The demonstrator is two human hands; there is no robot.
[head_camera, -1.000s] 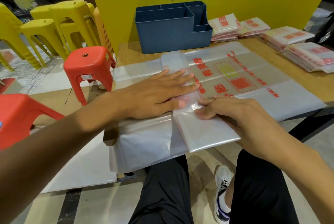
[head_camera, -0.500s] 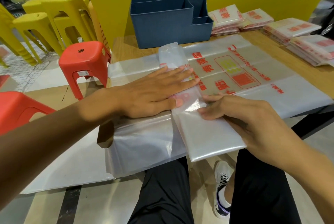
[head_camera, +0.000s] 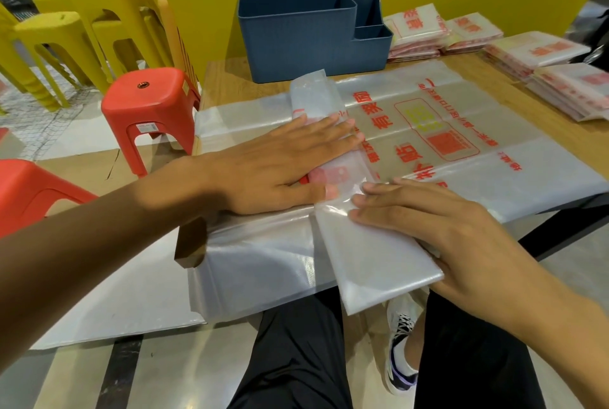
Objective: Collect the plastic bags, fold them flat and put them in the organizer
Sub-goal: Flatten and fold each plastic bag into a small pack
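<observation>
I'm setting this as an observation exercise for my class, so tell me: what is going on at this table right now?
A seated person is folding a plastic bag into a long strip on a wooden table. The left hand presses flat on the strip's middle, and the right hand lies flat on its near end, which overhangs the table edge. A larger printed bag is spread underneath. The blue organizer at the back looks empty, and stacks of folded bags lie to its right.
</observation>
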